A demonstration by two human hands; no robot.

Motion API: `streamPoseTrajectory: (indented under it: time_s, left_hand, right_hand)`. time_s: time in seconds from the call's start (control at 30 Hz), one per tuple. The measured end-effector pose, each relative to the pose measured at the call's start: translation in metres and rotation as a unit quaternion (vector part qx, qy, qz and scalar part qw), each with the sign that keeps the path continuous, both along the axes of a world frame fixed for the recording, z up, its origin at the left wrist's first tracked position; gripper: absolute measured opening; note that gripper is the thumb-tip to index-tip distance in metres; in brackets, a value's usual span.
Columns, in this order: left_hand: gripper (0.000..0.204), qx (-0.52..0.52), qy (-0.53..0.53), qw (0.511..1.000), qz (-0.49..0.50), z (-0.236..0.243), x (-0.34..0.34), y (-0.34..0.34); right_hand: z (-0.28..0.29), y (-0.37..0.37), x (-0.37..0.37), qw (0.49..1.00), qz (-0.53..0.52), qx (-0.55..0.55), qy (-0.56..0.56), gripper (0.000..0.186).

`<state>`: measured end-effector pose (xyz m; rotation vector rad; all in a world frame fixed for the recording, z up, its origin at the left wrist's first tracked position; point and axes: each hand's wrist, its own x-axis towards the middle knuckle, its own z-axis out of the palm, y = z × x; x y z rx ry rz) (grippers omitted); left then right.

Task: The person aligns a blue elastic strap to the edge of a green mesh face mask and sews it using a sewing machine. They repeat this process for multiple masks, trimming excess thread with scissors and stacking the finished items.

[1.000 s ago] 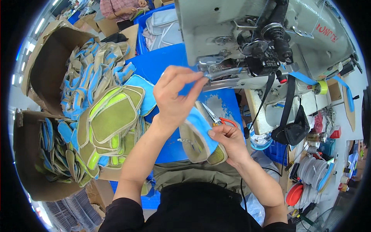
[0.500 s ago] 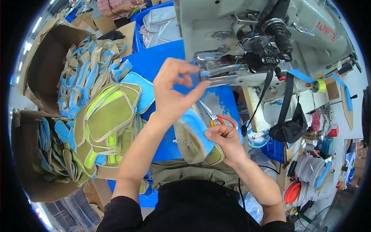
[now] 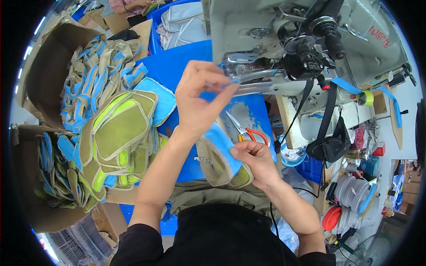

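Note:
My left hand (image 3: 199,95) is raised at the metal attachment (image 3: 250,77) of the sewing machine (image 3: 310,55), its fingers bent and pinched, slightly blurred; what they hold is too small to make out. My right hand (image 3: 259,162) grips a khaki mesh fabric piece (image 3: 217,157) with a blue band and pale edging, thumb on the band. Orange-handled scissors (image 3: 250,135) lie just beyond it on the blue work surface (image 3: 186,53).
A pile of olive, lime and blue padded pieces (image 3: 120,133) sits at left, by cartons of straps (image 3: 93,84) and pieces (image 3: 55,164). A blue crate (image 3: 155,26) stands behind. A black pouch (image 3: 326,148) hangs at right, above spools (image 3: 350,199). Another person's arm shows at top.
My left hand has moved slightly up, its fingers flexing at the metal attachment. My right hand still holds the fabric piece, slightly further left in view. The whole scene has shifted a little.

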<state>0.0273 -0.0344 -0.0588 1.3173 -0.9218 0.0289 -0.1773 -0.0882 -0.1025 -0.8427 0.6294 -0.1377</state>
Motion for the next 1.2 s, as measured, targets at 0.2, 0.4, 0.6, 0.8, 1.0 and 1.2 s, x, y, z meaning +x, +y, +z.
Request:
streamPoseTrajectory:
  time_s: [0.2, 0.4, 0.6, 0.8, 1.0, 1.2]
  left_hand:
    - [0.015, 0.012, 0.050, 0.998, -0.035, -0.002, 0.004, 0.000]
    - [0.011, 0.042, 0.037, 0.998, -0.022, -0.004, 0.008, -0.003]
    - [0.013, -0.066, 0.297, 0.938, -0.166, -0.009, 0.005, -0.012]
    - [0.015, -0.161, 0.438, 0.856, -0.223, -0.016, -0.001, -0.014]
    - [0.035, -0.108, 0.334, 0.918, -0.187, -0.023, -0.001, -0.004]
    - [0.025, -0.104, 0.057, 0.993, 0.014, -0.019, -0.013, -0.011]
  right_hand:
    - [0.001, 0.001, 0.000, 1.000, 0.003, 0.011, 0.006, 0.014]
    - [0.000, 0.003, 0.000, 1.000, 0.005, 0.005, 0.003, 0.014]
    - [0.002, 0.006, 0.002, 1.000, 0.014, 0.011, 0.007, 0.014]
    - [-0.005, 0.008, 0.000, 1.000, 0.003, -0.008, 0.001, 0.011]
    - [-0.001, 0.008, 0.000, 1.000, 0.003, -0.014, 0.009, 0.012]
    - [-0.003, 0.009, -0.001, 1.000, 0.009, -0.021, 0.009, 0.013]
